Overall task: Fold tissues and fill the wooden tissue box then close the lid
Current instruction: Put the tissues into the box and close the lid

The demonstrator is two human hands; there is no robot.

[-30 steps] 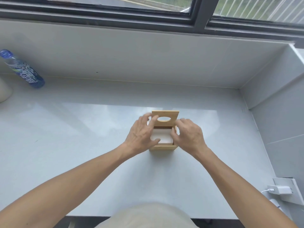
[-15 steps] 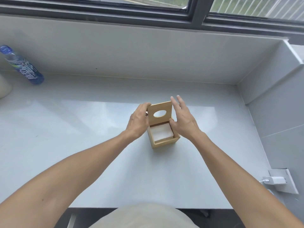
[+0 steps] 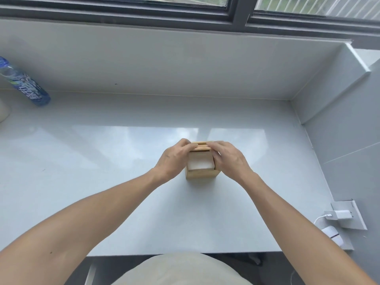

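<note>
Gripping the lid (image 3: 200,148) between my left hand (image 3: 174,159) and right hand (image 3: 228,159), I keep it edge-up along the wooden tissue box (image 3: 202,173) far rim. Its long axis spans hand to hand; the tissues (image 3: 200,165) lie just nearer me.

Counter (image 3: 102,182) bare around wooden tissue box (image 3: 202,174), bottle (image 3: 26,87) far left

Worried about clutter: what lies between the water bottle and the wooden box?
Only bare countertop between water bottle and wooden box, as the head view shows.
</note>
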